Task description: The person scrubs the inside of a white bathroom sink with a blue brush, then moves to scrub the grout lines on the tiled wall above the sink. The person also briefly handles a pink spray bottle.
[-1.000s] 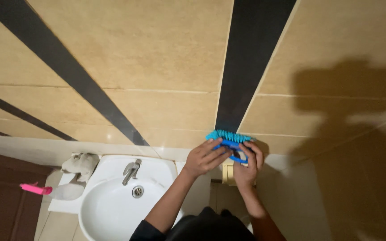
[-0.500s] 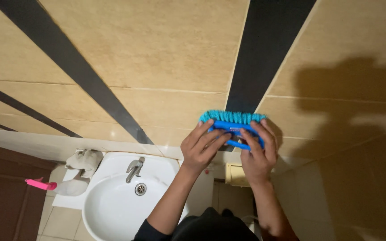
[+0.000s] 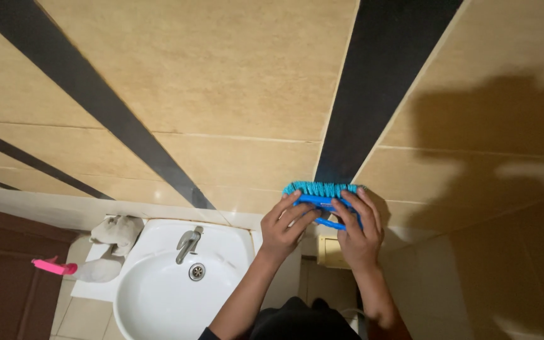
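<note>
Nearest to me, at the bottom edge, I see a dark sleeve (image 3: 297, 324) and two bare forearms rising from it toward the wall.

Left of the arms sits a white sink (image 3: 158, 302), round-bowled, with a metal drain (image 3: 197, 271) in its floor and a chrome tap (image 3: 187, 243) at its far rim. On the sink's left shoulder lies a crumpled grey rag (image 3: 118, 230), and just near of it a pale object with a pink handle (image 3: 54, 267) pointing left; I cannot tell what kind of tool it is. Left of that the surface is dark brown.

Farther on, my left hand (image 3: 283, 226) is closed on the left half of a blue brush (image 3: 321, 196), fingers curled over its back. My right hand (image 3: 360, 230) grips the right half, fingers spread across the blue body and its handle. Both hands touch each other's side of the brush and hold it together. The brush sits right of the sink and above it in the view, its teal bristles pressed flat against the wall (image 3: 221, 94).

A small beige box (image 3: 330, 252) shows on the wall between the wrists.

Beyond the brush, the wall is beige tile crossed by dark stripes (image 3: 379, 82); the bristles meet the foot of the widest one. A shadow (image 3: 505, 126) falls across the tiles at far right.
</note>
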